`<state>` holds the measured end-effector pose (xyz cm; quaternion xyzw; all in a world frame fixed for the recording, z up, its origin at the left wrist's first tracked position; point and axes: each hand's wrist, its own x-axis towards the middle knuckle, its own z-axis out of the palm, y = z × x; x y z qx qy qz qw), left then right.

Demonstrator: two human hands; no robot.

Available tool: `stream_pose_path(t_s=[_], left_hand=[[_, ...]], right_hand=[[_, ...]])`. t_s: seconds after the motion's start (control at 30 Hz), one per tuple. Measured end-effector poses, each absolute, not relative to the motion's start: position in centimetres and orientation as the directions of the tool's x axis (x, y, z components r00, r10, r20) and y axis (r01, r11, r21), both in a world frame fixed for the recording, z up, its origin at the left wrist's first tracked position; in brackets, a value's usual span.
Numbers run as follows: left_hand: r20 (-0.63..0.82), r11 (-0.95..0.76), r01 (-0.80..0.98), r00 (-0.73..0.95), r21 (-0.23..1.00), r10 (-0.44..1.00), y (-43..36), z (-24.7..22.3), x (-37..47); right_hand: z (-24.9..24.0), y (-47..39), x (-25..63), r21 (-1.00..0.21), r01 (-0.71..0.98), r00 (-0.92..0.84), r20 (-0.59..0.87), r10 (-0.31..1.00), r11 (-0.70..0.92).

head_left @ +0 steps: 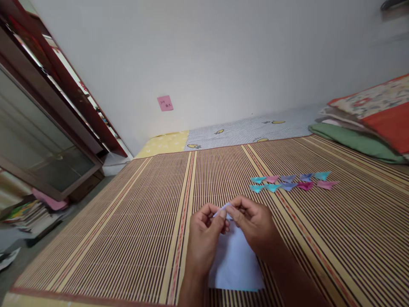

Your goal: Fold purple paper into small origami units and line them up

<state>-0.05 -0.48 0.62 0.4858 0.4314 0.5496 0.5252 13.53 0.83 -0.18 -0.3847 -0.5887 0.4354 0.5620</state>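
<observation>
Between my two hands is a small folded piece of pale lilac paper, pinched at both sides. My left hand grips its left side with thumb and fingers. My right hand pinches the right side, close to the left thumb. Below them on the mat lies a stack of pale blue-lilac paper sheets, partly covered by the hands and wrists. Farther off to the right, several small folded paper figures in turquoise, pink, purple and blue lie in two rows.
A striped bamboo mat covers the bed. Folded bedding and a green pillow sit at the right. A pink note is stuck on the wall. At the left are a glass-panelled cabinet door and a stack of books.
</observation>
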Motion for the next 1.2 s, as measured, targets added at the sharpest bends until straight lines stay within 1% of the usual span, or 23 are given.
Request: stream_pose_path(t_s=[0.1, 0.17, 0.27, 0.4, 0.53, 0.67, 0.73, 0.83, 0.97, 1.2], left_hand=[[0.06, -0.055, -0.181, 0.022, 0.982, 0.998, -0.6, 0.7, 0.3], [0.077, -0.075, -0.172, 0.008, 0.982, 0.997, -0.7, 0.8, 0.4], [0.118, -0.117, -0.148, -0.001, 0.982, 0.993, -1.0, 1.0, 0.2], [0.145, -0.132, -0.112, 0.114, 0.985, 0.983, -1.0, 1.2, -0.8], [0.131, -0.12, -0.07, 0.183, 0.99, 0.974, -0.8, 1.2, -1.2], [0.122, -0.109, -0.1, 0.132, 0.989, 0.984, -0.8, 1.0, -0.7], [0.128, -0.121, -0.089, 0.078, 0.989, 0.989, -0.7, 0.9, -0.6], [0.15, -0.15, -0.071, 0.002, 0.986, 0.989, -0.6, 0.7, -0.6], [0.157, -0.157, -0.073, -0.012, 0.985, 0.988, -0.4, 0.4, -0.8], [0.15, -0.158, -0.111, -0.078, 0.981, 0.986, -0.1, -0.3, -0.7]], right_hand=[[-0.3, 0.5, 13.0, -0.945, -0.097, -0.024, 0.317, 0.948, 0.314], [-0.4, 0.4, 12.9, -0.944, -0.125, -0.013, 0.31, 0.951, 0.306], [-0.7, 0.5, 12.8, -0.946, -0.112, -0.013, 0.307, 0.951, 0.304], [-0.9, 0.9, 13.5, -0.955, -0.044, -0.104, 0.296, 0.95, 0.293], [-0.5, 1.1, 14.2, -0.934, 0.028, -0.2, 0.343, 0.918, 0.356], [-0.5, 1.1, 14.5, -0.93, 0.025, -0.194, 0.355, 0.915, 0.366], [-0.7, 1.3, 14.5, -0.944, 0.023, -0.204, 0.317, 0.926, 0.328], [-1.0, 1.5, 14.6, -0.96, 0.036, -0.268, 0.259, 0.928, 0.278], [-1.0, 1.4, 14.5, -0.959, 0.054, -0.301, 0.252, 0.92, 0.28], [-1.3, 1.4, 14.7, -0.979, 0.01, -0.356, 0.187, 0.916, 0.204]])
